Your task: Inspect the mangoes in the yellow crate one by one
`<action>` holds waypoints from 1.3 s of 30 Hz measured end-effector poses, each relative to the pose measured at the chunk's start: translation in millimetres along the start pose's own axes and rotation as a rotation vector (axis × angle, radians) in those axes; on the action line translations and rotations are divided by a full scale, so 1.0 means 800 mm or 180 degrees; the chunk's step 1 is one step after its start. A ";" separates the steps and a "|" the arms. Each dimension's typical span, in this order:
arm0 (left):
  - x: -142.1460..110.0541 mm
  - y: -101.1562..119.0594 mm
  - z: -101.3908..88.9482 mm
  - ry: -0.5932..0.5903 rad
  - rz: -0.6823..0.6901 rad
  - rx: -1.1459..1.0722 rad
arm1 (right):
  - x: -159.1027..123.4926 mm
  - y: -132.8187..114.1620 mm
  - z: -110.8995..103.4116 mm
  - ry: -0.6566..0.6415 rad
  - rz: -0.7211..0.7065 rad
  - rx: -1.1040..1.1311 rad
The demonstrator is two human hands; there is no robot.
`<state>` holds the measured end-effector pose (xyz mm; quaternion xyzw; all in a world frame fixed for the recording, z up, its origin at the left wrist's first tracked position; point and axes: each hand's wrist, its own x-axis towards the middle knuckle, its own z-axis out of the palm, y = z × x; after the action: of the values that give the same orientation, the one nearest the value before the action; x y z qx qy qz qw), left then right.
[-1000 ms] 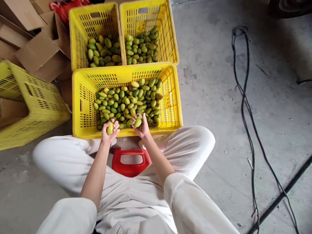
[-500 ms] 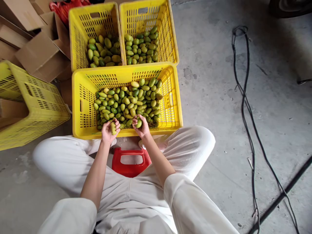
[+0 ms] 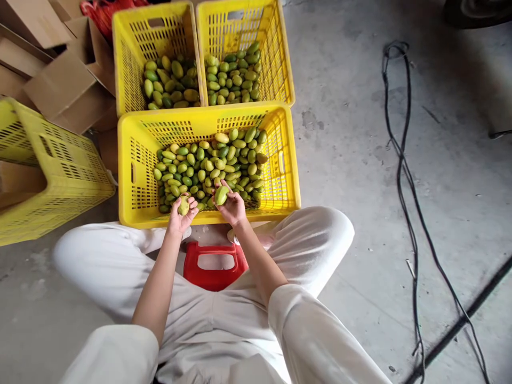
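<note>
A yellowish fruit (image 3: 183,206) is held in the grip of the left hand (image 3: 184,213), and a greener fruit (image 3: 221,196) in that of the right hand (image 3: 231,207); both are seen at the near rim of the front yellow crate (image 3: 126,176). The loose fruits (image 3: 208,165) inside are partly hidden by one another. A dark wheel (image 3: 478,12) is cut off, top right.

Fruits (image 3: 199,154) are lying in the front crate (image 3: 125,202); two rear crates (image 3: 280,53) are standing side by side behind it. A side crate (image 3: 76,189) is resting to its left, cartons (image 3: 60,85) lying behind, while cables (image 3: 407,101) are lying rightward on the floor (image 3: 340,160).
</note>
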<state>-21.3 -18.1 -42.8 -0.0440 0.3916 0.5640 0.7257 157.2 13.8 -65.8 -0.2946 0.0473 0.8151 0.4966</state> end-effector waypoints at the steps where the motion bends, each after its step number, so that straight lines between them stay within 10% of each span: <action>1: -0.001 0.002 0.001 0.0017 0.0014 -0.0056 | 0.000 0.001 0.001 0.0011 0.0039 -0.0060; 39: -0.002 0.001 -0.001 0.0011 0.0055 -0.0067 | -0.006 -0.001 0.008 0.0053 0.0235 0.0050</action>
<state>-22.5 -19.3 -41.9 -0.0492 0.3873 0.5742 0.7196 156.5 13.0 -58.1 -0.2955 0.0686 0.8300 0.4680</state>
